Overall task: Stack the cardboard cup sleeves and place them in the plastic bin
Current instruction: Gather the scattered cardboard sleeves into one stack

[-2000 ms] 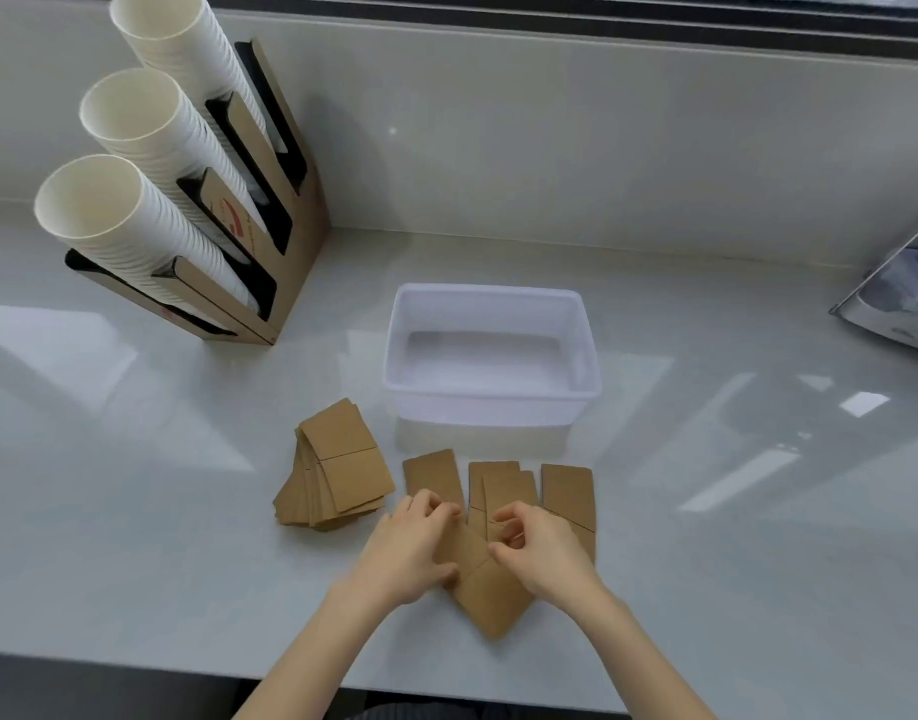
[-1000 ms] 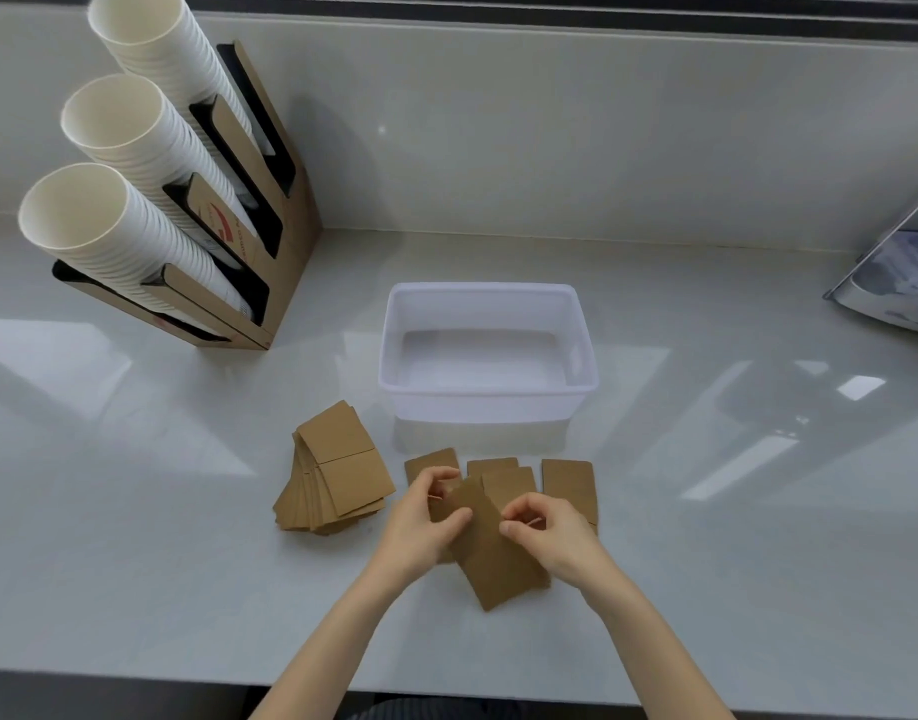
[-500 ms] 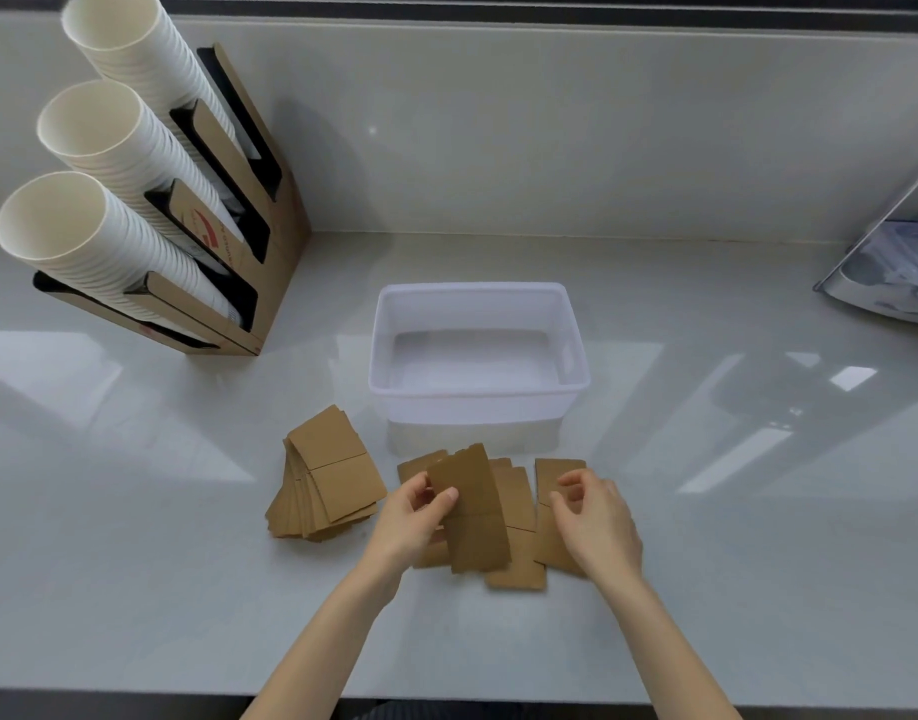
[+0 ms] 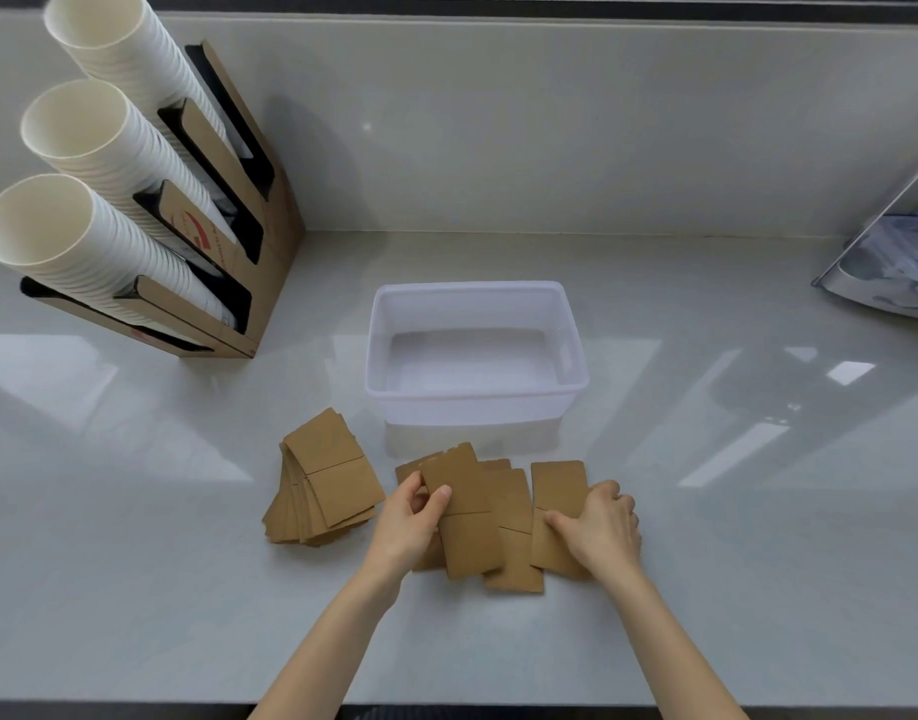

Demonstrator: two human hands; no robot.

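Near the front edge of the pale worktop (image 4: 134,589), both hands work among loose cardboard cup sleeves. Two seconds ago they pinched one sleeve together; since then they have parted. The left hand (image 4: 412,522) is closed on a flat sleeve (image 4: 467,517), thumb on top, holding it over the spread sleeves (image 4: 514,532). The right hand (image 4: 602,527) has moved to the rightmost sleeve (image 4: 555,496) and lies on it with fingers curled; whether it grips it I cannot tell. A fanned stack of sleeves (image 4: 326,480) sits just left, unchanged. The plastic bin (image 4: 477,402) stands just behind, holding no sleeves. Paper cups in a cup holder (image 4: 259,210) stand far left.
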